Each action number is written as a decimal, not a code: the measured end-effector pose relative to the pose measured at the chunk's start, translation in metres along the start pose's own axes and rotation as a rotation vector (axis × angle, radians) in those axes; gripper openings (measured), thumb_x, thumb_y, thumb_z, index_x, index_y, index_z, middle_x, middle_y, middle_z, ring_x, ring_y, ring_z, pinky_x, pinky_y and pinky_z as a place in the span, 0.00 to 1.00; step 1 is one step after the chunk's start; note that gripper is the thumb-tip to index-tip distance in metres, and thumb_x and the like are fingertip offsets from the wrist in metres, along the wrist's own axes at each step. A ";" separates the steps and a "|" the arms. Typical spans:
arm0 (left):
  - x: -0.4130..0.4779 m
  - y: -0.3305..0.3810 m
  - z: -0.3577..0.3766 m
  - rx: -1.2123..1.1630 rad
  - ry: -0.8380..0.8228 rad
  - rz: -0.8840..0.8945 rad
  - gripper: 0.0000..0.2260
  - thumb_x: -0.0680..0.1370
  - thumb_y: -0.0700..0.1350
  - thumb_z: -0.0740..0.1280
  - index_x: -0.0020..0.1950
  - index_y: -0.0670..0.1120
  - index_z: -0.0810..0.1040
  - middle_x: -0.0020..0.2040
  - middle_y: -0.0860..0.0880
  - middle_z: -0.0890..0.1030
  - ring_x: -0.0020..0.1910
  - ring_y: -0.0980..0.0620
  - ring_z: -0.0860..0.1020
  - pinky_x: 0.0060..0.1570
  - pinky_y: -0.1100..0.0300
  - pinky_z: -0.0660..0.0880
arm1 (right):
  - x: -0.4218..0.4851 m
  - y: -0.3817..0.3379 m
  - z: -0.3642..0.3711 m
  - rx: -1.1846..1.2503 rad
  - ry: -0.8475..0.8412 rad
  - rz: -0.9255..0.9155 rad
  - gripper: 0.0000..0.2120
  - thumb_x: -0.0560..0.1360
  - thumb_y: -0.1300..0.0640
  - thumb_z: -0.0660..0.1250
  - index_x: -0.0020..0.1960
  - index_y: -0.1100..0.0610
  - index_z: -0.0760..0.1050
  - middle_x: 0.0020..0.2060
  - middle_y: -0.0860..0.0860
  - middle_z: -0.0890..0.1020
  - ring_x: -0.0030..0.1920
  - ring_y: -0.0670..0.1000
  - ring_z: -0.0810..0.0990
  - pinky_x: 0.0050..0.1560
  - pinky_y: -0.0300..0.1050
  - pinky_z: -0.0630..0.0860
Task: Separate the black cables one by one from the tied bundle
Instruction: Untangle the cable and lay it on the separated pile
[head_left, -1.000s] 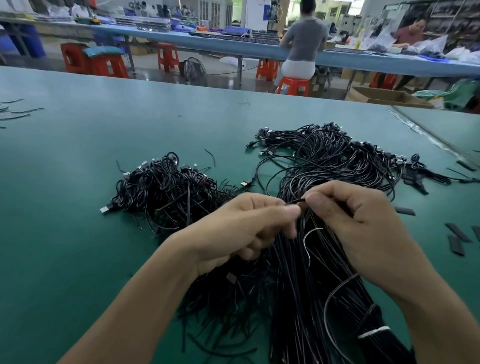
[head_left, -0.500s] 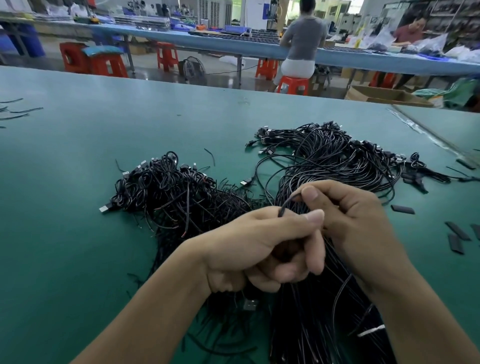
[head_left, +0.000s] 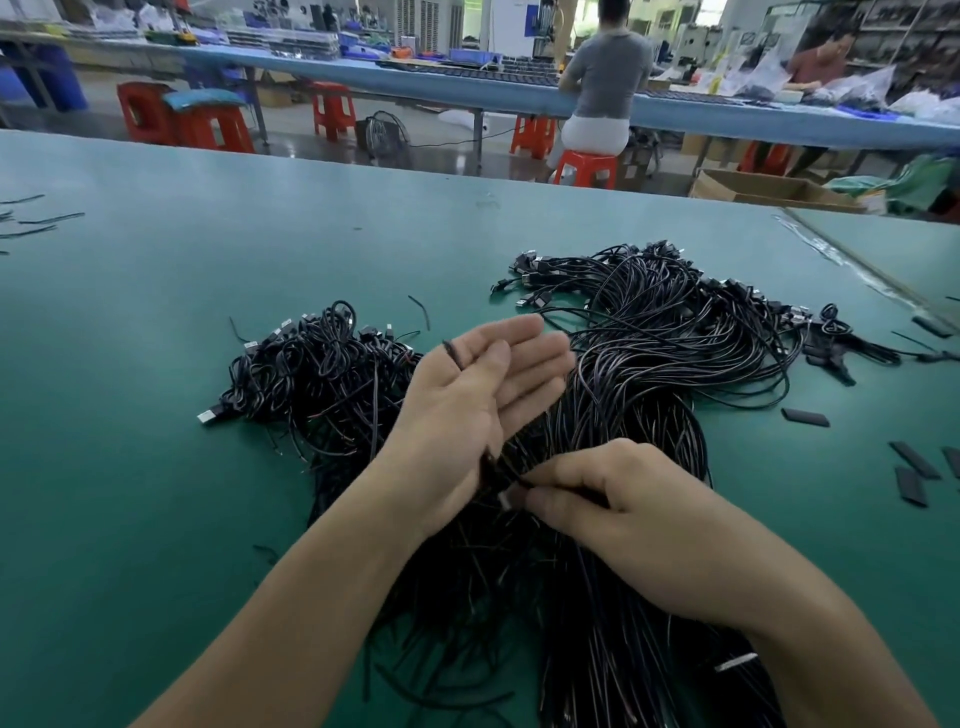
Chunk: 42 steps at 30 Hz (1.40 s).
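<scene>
- Blur smears the spot where the right hand meets the tied bundle of long black cables. Its curled finger and thumb pinch a single thin black cable at a small pale piece that is too smeared to identify.
- Most of that cable is hidden along the left hand. Only its free tip and a short blurred stretch by the wrist show.
- The left hand hovers over the bundle's left edge with its fingers straight and spread. Whether its thumb clamps the cable cannot be told.
- The bundle's near end is cut off by the bottom of the view and partly covered by the right forearm. A white tie band crosses it there.
- The bundle's long axis runs away from the person, with the plug ends fanned out at the far end. The single cable lies roughly along it, its tip pointing away and slightly left.
- A loose heap of black cables lies left of the bundle, and flat black strips lie to its right.
</scene>
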<state>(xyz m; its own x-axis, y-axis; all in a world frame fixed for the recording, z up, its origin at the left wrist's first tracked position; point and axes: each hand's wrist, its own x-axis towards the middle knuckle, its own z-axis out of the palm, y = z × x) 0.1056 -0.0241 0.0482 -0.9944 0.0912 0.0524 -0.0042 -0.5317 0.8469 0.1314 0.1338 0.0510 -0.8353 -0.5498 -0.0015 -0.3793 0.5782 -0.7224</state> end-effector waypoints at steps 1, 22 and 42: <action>0.000 -0.003 -0.002 0.177 0.026 0.037 0.14 0.86 0.38 0.52 0.58 0.41 0.78 0.52 0.42 0.86 0.54 0.48 0.85 0.54 0.57 0.81 | -0.001 -0.002 -0.001 -0.004 -0.008 -0.022 0.09 0.80 0.47 0.63 0.45 0.44 0.80 0.29 0.48 0.78 0.30 0.54 0.74 0.33 0.50 0.74; -0.019 0.016 0.006 0.041 -0.773 -0.640 0.27 0.78 0.66 0.51 0.35 0.47 0.73 0.21 0.54 0.67 0.14 0.63 0.61 0.16 0.74 0.53 | 0.002 0.001 -0.013 0.547 0.480 -0.227 0.09 0.69 0.50 0.74 0.37 0.55 0.82 0.26 0.47 0.80 0.25 0.40 0.74 0.27 0.31 0.69; -0.016 0.008 0.003 0.449 -0.521 -0.473 0.29 0.85 0.57 0.51 0.42 0.43 0.85 0.37 0.42 0.85 0.35 0.48 0.84 0.39 0.57 0.82 | -0.004 -0.004 -0.023 0.139 0.526 -0.150 0.12 0.77 0.45 0.64 0.40 0.50 0.77 0.31 0.54 0.76 0.31 0.48 0.71 0.32 0.41 0.70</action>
<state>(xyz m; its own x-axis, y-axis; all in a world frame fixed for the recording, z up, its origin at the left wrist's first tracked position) 0.1214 -0.0271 0.0554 -0.7218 0.6572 -0.2172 -0.2572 0.0367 0.9657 0.1268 0.1477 0.0698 -0.8758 -0.2242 0.4275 -0.4827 0.4127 -0.7724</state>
